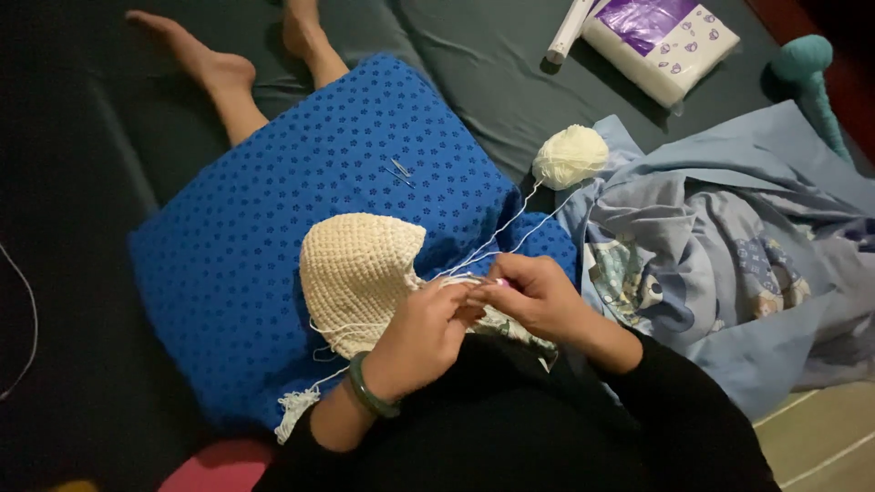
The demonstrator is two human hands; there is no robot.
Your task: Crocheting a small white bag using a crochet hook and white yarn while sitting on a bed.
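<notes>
Dark bedding [510, 73] bears white-purple rectangular package [661, 46], upper right.

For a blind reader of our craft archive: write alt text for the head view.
Two hands, left hand and right hand, work a cream crocheted piece over a blue dotted cloth on the person's lap. Yarn strands run to a cream yarn ball beside a light blue blanket. A white and purple packet lies beyond.
</notes>
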